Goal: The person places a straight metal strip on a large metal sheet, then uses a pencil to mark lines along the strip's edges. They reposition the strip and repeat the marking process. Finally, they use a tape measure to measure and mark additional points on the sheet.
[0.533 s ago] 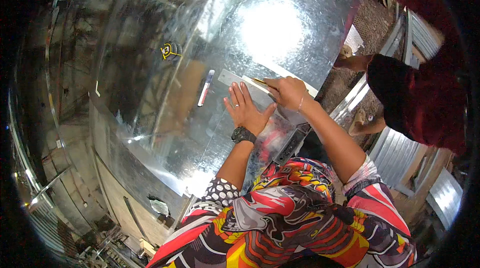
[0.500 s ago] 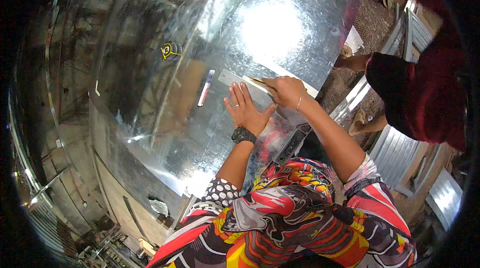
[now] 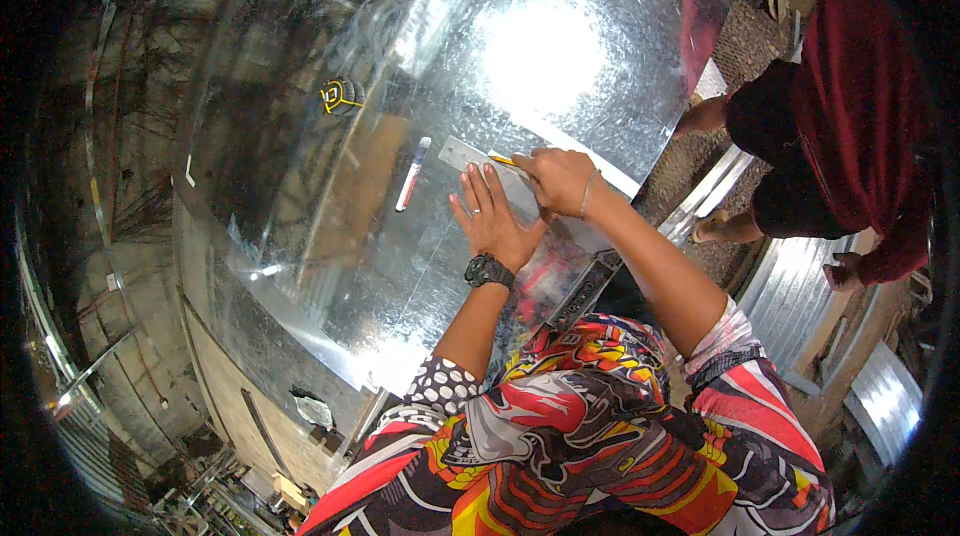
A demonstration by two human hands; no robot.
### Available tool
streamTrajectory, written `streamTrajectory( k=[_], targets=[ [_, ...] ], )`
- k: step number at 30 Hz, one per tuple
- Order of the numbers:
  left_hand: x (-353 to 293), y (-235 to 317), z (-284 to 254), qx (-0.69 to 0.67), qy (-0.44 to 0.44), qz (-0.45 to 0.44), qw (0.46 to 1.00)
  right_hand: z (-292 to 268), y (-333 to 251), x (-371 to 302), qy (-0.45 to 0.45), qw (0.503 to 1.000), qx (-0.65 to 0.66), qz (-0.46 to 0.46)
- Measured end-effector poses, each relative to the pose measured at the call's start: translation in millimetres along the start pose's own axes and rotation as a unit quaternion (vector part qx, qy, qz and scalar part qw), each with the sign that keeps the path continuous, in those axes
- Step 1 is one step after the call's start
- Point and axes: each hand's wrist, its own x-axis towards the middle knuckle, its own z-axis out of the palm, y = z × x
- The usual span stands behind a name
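Observation:
My left hand (image 3: 493, 221) lies flat with fingers spread on a shiny metal sheet (image 3: 400, 266), its fingertips pressing on a straight metal strip (image 3: 458, 152) with small holes at its end. Closed around a yellow pencil (image 3: 504, 160), my right hand (image 3: 560, 181) rests just right of the left, beside the strip; the pencil's point is over the strip's edge, and whether it touches the sheet I cannot tell. Left of my hands lies a white marker (image 3: 412, 176) with a blue end. Farther off sits a black and yellow tape measure (image 3: 341, 98).
A dark slotted bar (image 3: 585, 291) is at the sheet's near edge. On the right stands a person in a maroon shirt (image 3: 865, 96), close to the sheet. Ribbed metal panels (image 3: 795, 286) lie on the ground there. Bright glare covers the sheet's far part.
My right hand has shifted slightly left and up along the strip with the pencil. My left hand stays put. The person at right has stepped and now stands more upright.

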Motion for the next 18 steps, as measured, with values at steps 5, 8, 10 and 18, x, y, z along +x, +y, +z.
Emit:
streamTrajectory(
  k=[5, 8, 10, 18],
  targets=[
    [-1.1, 0.9, 2.8, -0.011, 0.034, 0.004, 0.999, -14.2, 2.2, 5.3, 0.022, 0.997, -0.055, -0.055],
    [0.7, 2.7, 2.3, -0.011, 0.024, 0.0, 1.0, -32.8, -9.6, 13.0, -0.018, 0.995, -0.089, -0.045],
    [1.2, 2.2, 0.7, -0.003, 0.014, -0.005, 1.0, -49.9, -23.8, 11.5, -0.019, 0.995, -0.096, -0.036],
    [1.4, 1.6, 1.1, 0.004, 0.007, -0.004, 1.0, -53.7, -11.5, -31.7, -0.111, 0.985, -0.133, -0.007]
  ],
)
